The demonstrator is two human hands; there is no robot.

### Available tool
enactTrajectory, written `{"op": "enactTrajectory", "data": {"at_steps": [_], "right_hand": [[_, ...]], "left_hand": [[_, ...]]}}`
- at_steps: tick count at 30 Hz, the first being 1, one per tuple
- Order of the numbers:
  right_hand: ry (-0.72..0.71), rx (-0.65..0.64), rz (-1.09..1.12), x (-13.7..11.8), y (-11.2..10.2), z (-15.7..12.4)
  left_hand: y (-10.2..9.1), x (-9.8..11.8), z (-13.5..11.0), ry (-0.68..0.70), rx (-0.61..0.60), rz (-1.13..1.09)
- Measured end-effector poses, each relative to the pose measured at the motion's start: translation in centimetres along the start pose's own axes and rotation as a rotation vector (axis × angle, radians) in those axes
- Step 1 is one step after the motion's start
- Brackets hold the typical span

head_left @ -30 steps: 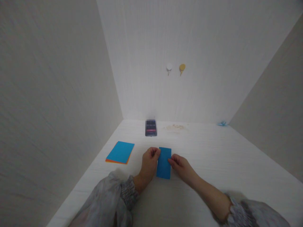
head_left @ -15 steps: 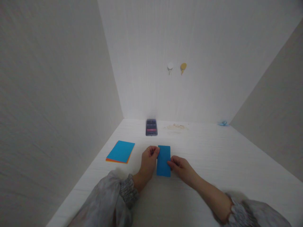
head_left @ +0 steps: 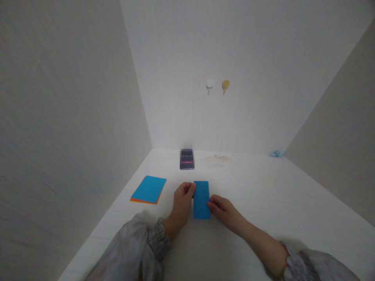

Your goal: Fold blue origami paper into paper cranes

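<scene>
A narrow blue paper rectangle (head_left: 201, 199), apparently a folded sheet, lies on the white table (head_left: 263, 203) in front of me. My left hand (head_left: 182, 203) pinches its left edge near the top, fingers curled. My right hand (head_left: 224, 210) presses its fingertips on the lower right edge of the same paper. Both sleeves are grey and gathered at the wrist.
A stack of paper sheets (head_left: 149, 189), blue on top and orange beneath, lies to the left. A small dark phone-like object (head_left: 186, 159) lies near the back wall. A small blue paper scrap (head_left: 275, 153) sits in the far right corner. Two hooks (head_left: 217, 86) hang on the wall.
The blue paper has shifted slightly left and looks a bit narrower. My right hand has slid down along its right edge. My left hand stays at the top left edge.
</scene>
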State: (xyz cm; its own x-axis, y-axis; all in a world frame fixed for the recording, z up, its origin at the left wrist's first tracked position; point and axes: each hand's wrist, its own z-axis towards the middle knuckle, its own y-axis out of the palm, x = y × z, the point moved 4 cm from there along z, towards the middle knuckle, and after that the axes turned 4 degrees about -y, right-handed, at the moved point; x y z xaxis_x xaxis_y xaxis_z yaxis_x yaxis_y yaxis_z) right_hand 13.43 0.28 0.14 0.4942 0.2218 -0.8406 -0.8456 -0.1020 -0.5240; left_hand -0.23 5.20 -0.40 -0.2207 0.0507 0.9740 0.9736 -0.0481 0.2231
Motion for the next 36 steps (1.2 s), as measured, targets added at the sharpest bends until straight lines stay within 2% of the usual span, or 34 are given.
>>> {"op": "enactTrajectory", "data": {"at_steps": [4,9,13,16,23,29,36], "right_hand": [[0.002,-0.009,0.024,0.2,-0.2,0.0],[0.042,-0.099,0.129,0.5,0.0,-0.1],[0.057,-0.158,0.195,0.5,0.4,-0.4],[0.082,-0.181,0.224,0.5,0.6,-0.4],[0.130,-0.123,0.439,0.6,0.5,0.1],[0.124,-0.077,0.417,0.7,0.0,0.3],[0.104,-0.073,0.342,3.1,-1.0,-0.2]], "left_hand": [[0.2,0.4,-0.2,-0.037,-0.069,-0.050],[0.6,0.8,-0.2,-0.088,-0.177,-0.116],[1.0,0.5,-0.3,-0.147,-0.256,-0.003],[1.1,0.2,-0.4,-0.150,-0.257,0.075],[0.9,0.1,-0.1,-0.141,-0.170,0.003],[0.6,-0.3,0.1,-0.138,-0.087,-0.051],[-3.4,-1.0,3.5,-0.052,0.180,-0.043]]}}
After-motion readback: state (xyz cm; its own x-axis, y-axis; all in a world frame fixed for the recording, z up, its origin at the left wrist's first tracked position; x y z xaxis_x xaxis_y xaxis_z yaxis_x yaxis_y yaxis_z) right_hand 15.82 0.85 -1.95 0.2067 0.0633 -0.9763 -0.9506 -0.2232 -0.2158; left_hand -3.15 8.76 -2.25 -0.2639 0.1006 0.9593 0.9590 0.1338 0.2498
